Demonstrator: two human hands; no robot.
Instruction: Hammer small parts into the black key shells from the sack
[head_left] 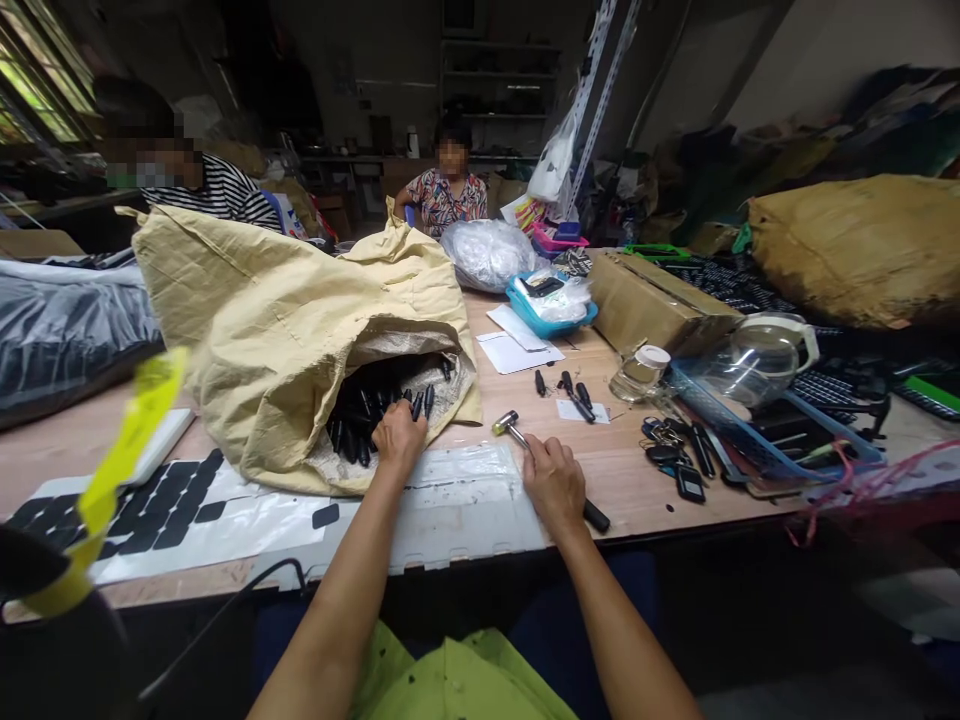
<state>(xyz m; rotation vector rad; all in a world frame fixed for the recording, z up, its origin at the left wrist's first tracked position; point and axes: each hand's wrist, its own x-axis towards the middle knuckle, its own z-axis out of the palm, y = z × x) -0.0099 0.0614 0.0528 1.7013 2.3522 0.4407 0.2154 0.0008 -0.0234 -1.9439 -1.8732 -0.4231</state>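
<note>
My right hand (555, 485) is closed round the shaft of a small hammer (511, 423). Its metal head lies to the left, with a yellowish face, and the black grip end sticks out below the hand. At the mouth of a large cream cloth sack (300, 290), my left hand (400, 435) is curled on a black tapered piece (417, 404); its fingertips are partly hidden. More black pieces (352, 430) fill the sack's opening. Between the hands lies a pale, plastic-covered board (469, 505) at the table's front edge.
Several loose black pieces (577, 400) lie beyond the hammer. To the right are keys and fobs (675, 460), a blue basket (825, 430), a glass jar (639, 375) and a cardboard box (652, 300). Black stickers (172, 500) lie left. Two people sit across the table.
</note>
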